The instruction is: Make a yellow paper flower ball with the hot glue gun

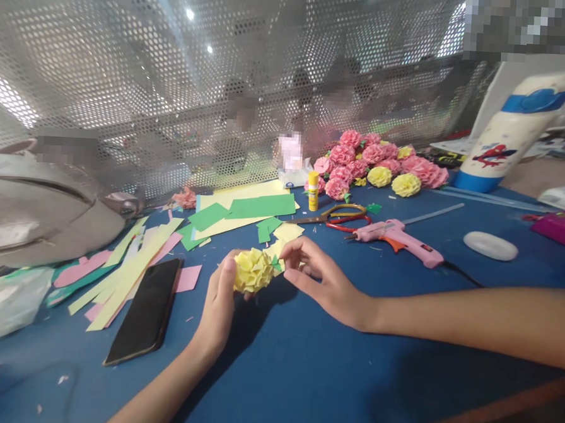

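Observation:
My left hand (218, 300) grips a yellow paper flower (253, 270) with crinkled, layered petals, the thumb lying along its near left side. A small green paper leaf (276, 263) sticks out from the flower's right side. Close beside that leaf is my right hand (323, 283), its fingers curved and the thumb and forefinger apart; whether a fingertip touches the leaf is hard to make out. Both hands are just above the blue table (301, 389). Beyond them lie cut green paper (262, 205), scissors (343, 216) and a pink glue gun (399, 240).
Pink paper flowers (342, 154) are heaped at the back, near a glue stick (313, 191). A bottle (509, 135) stands back right; a white oval object (490, 246) lies nearer. Leftward are a phone (147, 308), paper strips (137, 273) and a bag (41, 205). A perforated screen (129, 71) rises behind.

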`<state>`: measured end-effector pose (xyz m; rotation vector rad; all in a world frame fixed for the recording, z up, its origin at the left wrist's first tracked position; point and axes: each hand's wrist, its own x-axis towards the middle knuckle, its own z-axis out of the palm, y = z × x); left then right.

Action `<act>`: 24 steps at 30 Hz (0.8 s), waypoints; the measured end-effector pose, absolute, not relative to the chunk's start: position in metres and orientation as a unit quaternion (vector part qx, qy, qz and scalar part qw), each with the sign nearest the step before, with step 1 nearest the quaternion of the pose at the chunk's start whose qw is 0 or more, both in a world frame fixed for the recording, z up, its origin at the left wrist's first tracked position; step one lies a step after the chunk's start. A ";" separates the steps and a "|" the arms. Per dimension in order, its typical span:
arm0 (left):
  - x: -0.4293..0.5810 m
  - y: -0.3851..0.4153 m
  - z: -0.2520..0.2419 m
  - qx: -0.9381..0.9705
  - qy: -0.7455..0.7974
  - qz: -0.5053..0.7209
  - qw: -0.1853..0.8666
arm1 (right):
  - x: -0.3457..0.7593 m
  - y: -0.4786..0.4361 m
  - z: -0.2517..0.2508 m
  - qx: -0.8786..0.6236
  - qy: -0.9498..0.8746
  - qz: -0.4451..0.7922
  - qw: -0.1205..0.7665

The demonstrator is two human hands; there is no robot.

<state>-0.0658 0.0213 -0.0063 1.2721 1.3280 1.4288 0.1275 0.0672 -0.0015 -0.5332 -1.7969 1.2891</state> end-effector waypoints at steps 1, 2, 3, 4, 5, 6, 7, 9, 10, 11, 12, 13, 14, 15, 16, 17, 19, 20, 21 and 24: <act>-0.064 0.020 -0.004 0.516 0.508 0.565 0.395 | 0.127 0.067 -0.002 -0.217 -0.709 0.517 0.427; -0.063 0.020 -0.002 0.530 0.491 0.567 0.395 | 0.127 0.068 -0.003 -0.222 -0.700 0.523 0.433; -0.062 0.019 -0.001 0.541 0.477 0.567 0.398 | 0.127 0.068 -0.003 -0.227 -0.689 0.532 0.436; -0.062 0.019 0.001 0.546 0.469 0.566 0.401 | 0.127 0.068 -0.004 -0.231 -0.679 0.543 0.437; -0.061 0.018 0.001 0.549 0.465 0.566 0.402 | 0.127 0.069 -0.004 -0.234 -0.672 0.552 0.435; -0.061 0.018 0.002 0.551 0.462 0.566 0.403 | 0.127 0.069 -0.003 -0.235 -0.667 0.558 0.434; -0.061 0.018 0.002 0.552 0.460 0.566 0.404 | 0.127 0.070 -0.003 -0.236 -0.665 0.560 0.434; -0.062 0.018 0.001 0.554 0.456 0.565 0.409 | 0.127 0.071 -0.002 -0.235 -0.665 0.560 0.434; -0.062 0.019 0.001 0.553 0.453 0.565 0.412 | 0.127 0.072 -0.002 -0.235 -0.666 0.560 0.434; -0.061 0.019 0.001 0.551 0.452 0.565 0.416 | 0.127 0.072 -0.003 -0.235 -0.666 0.559 0.433; -0.061 0.019 0.001 0.548 0.453 0.566 0.418 | 0.127 0.072 -0.003 -0.234 -0.667 0.559 0.434; -0.060 0.019 0.001 0.543 0.455 0.568 0.418 | 0.126 0.072 -0.004 -0.233 -0.667 0.559 0.433; -0.060 0.019 0.002 0.538 0.459 0.571 0.417 | 0.126 0.072 -0.004 -0.231 -0.668 0.559 0.434; -0.059 0.019 0.003 0.534 0.463 0.573 0.415 | 0.126 0.071 -0.004 -0.229 -0.668 0.559 0.435; -0.058 0.019 0.004 0.531 0.467 0.576 0.411 | 0.127 0.070 -0.003 -0.227 -0.668 0.559 0.435; -0.057 0.019 0.005 0.528 0.472 0.578 0.405 | 0.127 0.069 -0.001 -0.224 -0.669 0.559 0.437; -0.056 0.019 0.008 0.526 0.480 0.581 0.393 | 0.131 0.067 0.010 -0.219 -0.681 0.552 0.429; -0.056 0.019 0.008 0.526 0.482 0.583 0.389 | 0.134 0.067 0.018 -0.217 -0.698 0.541 0.416; -0.056 0.019 0.009 0.526 0.481 0.585 0.388 | 0.139 0.068 0.027 -0.214 -0.728 0.519 0.392; -0.055 0.017 0.008 0.525 0.468 0.588 0.398 | 0.167 0.073 0.059 -0.205 -0.886 0.324 0.261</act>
